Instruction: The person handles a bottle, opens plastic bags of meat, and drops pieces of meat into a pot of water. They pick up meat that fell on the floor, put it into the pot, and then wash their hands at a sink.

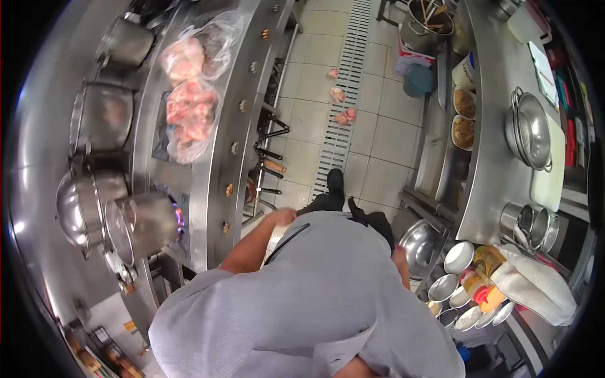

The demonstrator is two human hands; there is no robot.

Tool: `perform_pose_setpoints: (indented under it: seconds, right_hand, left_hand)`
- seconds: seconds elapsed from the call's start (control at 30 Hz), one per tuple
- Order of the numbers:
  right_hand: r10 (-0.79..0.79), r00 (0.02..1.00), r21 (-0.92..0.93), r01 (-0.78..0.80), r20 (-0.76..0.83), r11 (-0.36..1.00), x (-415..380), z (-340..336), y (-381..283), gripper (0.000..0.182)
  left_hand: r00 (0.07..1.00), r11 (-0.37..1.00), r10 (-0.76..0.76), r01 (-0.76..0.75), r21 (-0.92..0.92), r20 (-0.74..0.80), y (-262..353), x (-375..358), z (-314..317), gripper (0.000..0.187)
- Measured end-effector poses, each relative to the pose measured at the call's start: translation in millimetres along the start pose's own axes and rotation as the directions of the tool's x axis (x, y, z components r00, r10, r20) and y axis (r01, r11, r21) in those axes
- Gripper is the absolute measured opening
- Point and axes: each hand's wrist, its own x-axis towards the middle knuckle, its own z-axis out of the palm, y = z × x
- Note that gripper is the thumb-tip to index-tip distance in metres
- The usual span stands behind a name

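My left hand (285, 216) hangs low beside my body, near the front of the stove; its fingers are blurred and I see nothing held. On the other side my right hand (399, 253) is mostly hidden behind my grey shirt, close to a round metal lid or bowl (421, 249). Ahead on the floor, pinkish raw meat pieces (345, 116) lie on and beside the slotted drain grate (334, 145). Clear plastic bags of raw meat (191, 120) rest on the steel stove top to my left.
A large pot (142, 227) stands over a blue flame on the left, with other pots behind it. Pan handles (271, 154) stick out below the stove into the aisle. The right counter (485, 176) holds colanders (532, 129), bowls and a squeeze bottle (479, 293).
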Motion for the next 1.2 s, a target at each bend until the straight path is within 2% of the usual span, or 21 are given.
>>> perform_pose_setpoints:
  seconds: [0.03,0.07,0.1,0.13,0.23,0.27,0.3,0.37,0.43,0.5,0.57,0.63,0.7,0.77,0.83,0.87,0.97,1.03,1.1,1.17,1.2]
  right_hand:
    - [-0.012,1.0,0.062,0.014,-0.02,0.998,20.9,-3.6,-37.3,0.025]
    - [-0.011,0.999,0.164,0.016,-0.033,0.986,38.4,-9.3,-73.5,0.024]
    - [-0.003,1.0,0.285,0.008,-0.018,0.958,44.5,-15.0,-116.2,0.024]
    - [-0.003,1.0,0.4,0.005,-0.006,0.916,51.3,-19.0,-152.6,0.024]
    - [-0.07,0.997,0.256,0.072,-0.018,0.964,74.4,-24.3,-242.1,0.03]
    - [-0.134,0.989,-0.054,0.137,0.064,0.989,80.2,-24.9,-266.3,0.031]
    - [-0.178,0.97,-0.352,0.226,0.164,0.908,95.5,-25.3,-288.2,0.032]
    - [-0.232,0.923,-0.485,0.361,0.306,0.796,135.0,-18.2,-310.5,0.026]
    - [-0.204,0.898,-0.498,0.391,0.389,0.774,179.8,-24.7,-350.1,0.017]
    - [-0.293,0.833,-0.28,0.456,0.47,0.845,237.9,-29.7,-391.4,0.021]
    - [-0.205,0.88,-0.085,0.265,0.429,0.96,312.9,-11.3,-417.1,0.026]
    - [-0.271,0.887,-0.304,0.394,0.375,0.868,386.8,14.9,-443.9,0.032]
    - [-0.233,0.921,-0.355,0.341,0.314,0.871,504.0,64.4,-408.4,0.041]
    - [-0.128,0.946,-0.371,0.238,0.297,0.898,594.4,113.6,-382.1,0.046]
    - [-0.046,0.961,-0.396,0.156,0.273,0.905,658.6,149.5,-369.6,0.05]
    - [-0.044,0.971,-0.43,0.144,0.234,0.891,683.7,170.6,-364.9,0.053]
    - [-0.035,0.988,-0.418,0.096,0.15,0.904,739.0,229.6,-337.8,0.056]
    - [-0.039,0.998,-0.319,0.053,0.05,0.946,772.7,256.5,-321.7,0.059]
    - [-0.1,0.992,-0.314,0.118,0.073,0.942,812.6,273.8,-316.8,0.059]
    - [-0.161,0.981,-0.301,0.188,0.111,0.935,819.5,282.1,-314.4,0.06]
    - [-0.27,0.963,-0.389,0.256,0.019,0.885,819.5,281.7,-316.0,0.06]
  left_hand:
    - [0.999,0.983,0.006,-0.014,-0.183,-0.045,5.4,11.8,-32.5,0.022]
    - [0.992,0.956,-0.085,0.054,-0.288,-0.096,2.6,32.8,-52.0,0.018]
    - [0.988,0.979,-0.031,0.001,-0.202,-0.15,0.2,53.5,-72.4,0.018]
    - [0.987,0.991,-0.063,0.045,-0.123,-0.147,13.6,67.7,-101.1,0.021]
    - [0.979,0.999,0.008,0.0,0.036,-0.205,45.1,113.0,-164.8,0.023]
    - [0.981,1.0,0.003,0.002,0.024,-0.194,54.0,124.8,-174.3,0.023]
    - [0.981,0.999,-0.026,0.018,-0.043,-0.193,64.4,141.1,-188.4,0.023]
    - [0.976,0.991,-0.065,0.038,-0.131,-0.208,73.3,187.1,-209.7,0.023]
    - [0.964,0.995,-0.003,-0.024,-0.096,-0.265,69.2,236.2,-213.9,0.026]
    - [0.942,0.979,-0.086,0.019,-0.205,-0.326,82.1,281.4,-229.7,0.03]
    - [0.902,0.939,-0.156,0.009,-0.343,-0.403,63.1,345.1,-229.2,0.038]
    - [0.874,0.929,-0.24,0.081,-0.361,-0.422,45.9,415.1,-234.6,0.043]
    - [0.844,0.904,-0.341,0.174,-0.39,-0.415,24.4,475.4,-223.6,0.049]
    - [0.727,0.671,-0.608,0.256,-0.696,-0.319,0.1,541.1,-219.0,0.051]
    - [0.688,0.623,-0.648,0.232,-0.747,-0.327,-27.7,603.7,-205.5,0.058]
    - [0.644,0.463,-0.713,0.135,-0.876,-0.278,-42.8,636.0,-198.2,0.063]
    - [0.527,0.271,-0.822,0.03,-0.962,-0.215,-93.0,717.1,-160.3,0.081]
    - [0.44,0.174,-0.889,0.068,-0.982,-0.127,-118.4,751.5,-143.5,0.09]
    - [0.357,0.102,-0.932,0.084,-0.991,-0.066,-139.2,780.5,-135.9,0.095]
    - [0.475,0.094,-0.878,0.055,-0.994,-0.057,-154.6,792.8,-125.9,0.083]
    - [0.519,0.102,-0.852,0.046,-0.994,-0.064,-161.2,795.0,-124.5,0.076]
